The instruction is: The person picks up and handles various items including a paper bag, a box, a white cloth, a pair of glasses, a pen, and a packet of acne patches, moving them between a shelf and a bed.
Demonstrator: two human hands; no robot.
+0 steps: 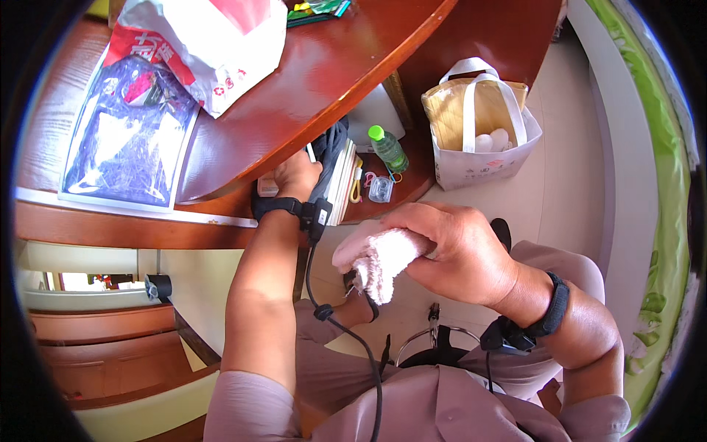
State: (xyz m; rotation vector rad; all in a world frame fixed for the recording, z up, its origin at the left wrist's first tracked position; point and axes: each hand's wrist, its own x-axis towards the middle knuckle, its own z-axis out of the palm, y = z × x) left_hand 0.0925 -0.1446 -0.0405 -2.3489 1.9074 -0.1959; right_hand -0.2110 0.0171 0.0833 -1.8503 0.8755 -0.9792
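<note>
My right hand [461, 257] grips a folded, fluffy pale cloth [386, 259] above my lap. Under the curved table edge, my left hand [298, 172] reaches to the lower shelf, beside a dark cloth [330, 149]. A thin white item [310, 152] shows at its fingers. The tabletop's rim hides part of that hand, so I cannot tell whether it holds anything. To the right of the dark cloth are several books or notebooks [339, 179] with their pale edges showing.
A green-capped plastic bottle [389, 148] and a small clear case [381, 189] are on the lower shelf. Right of it stands a white tote bag [480, 160] with contents. A plastic bag [221, 50] and a clear-covered box [124, 149] lie on the wooden table [309, 72].
</note>
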